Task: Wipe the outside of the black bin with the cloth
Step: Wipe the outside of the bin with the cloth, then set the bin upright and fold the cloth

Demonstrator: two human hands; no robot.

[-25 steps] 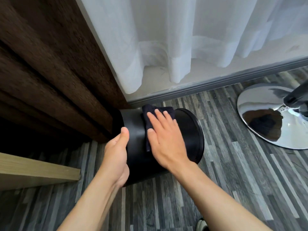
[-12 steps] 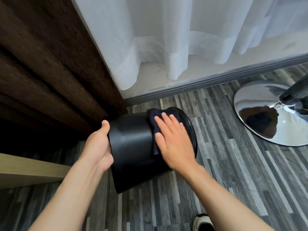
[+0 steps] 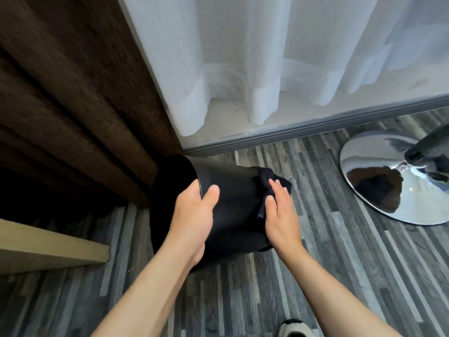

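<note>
Now, over on the left, a wooden ledge (image 3: 48, 246) and the heavy brown curtain (image 3: 73, 105) crowd in close, so little room that way. The black bin (image 3: 233, 210) lies tipped on its side on the striped floor (image 3: 340, 263), open mouth toward the curtain. Left hand (image 3: 194, 215) clamps the rim, thumb over the wall, steadying it. Moving right, the right hand (image 3: 279, 215) lies flat, fingers spread, pressing the dark cloth (image 3: 269, 183) against the wall near the base end. Wiping looks well under way; the underside touching the floor likely remains, so a roll is needed. Far right, a chrome stand base (image 3: 388, 181) sits well apart, with open floor between.
</note>
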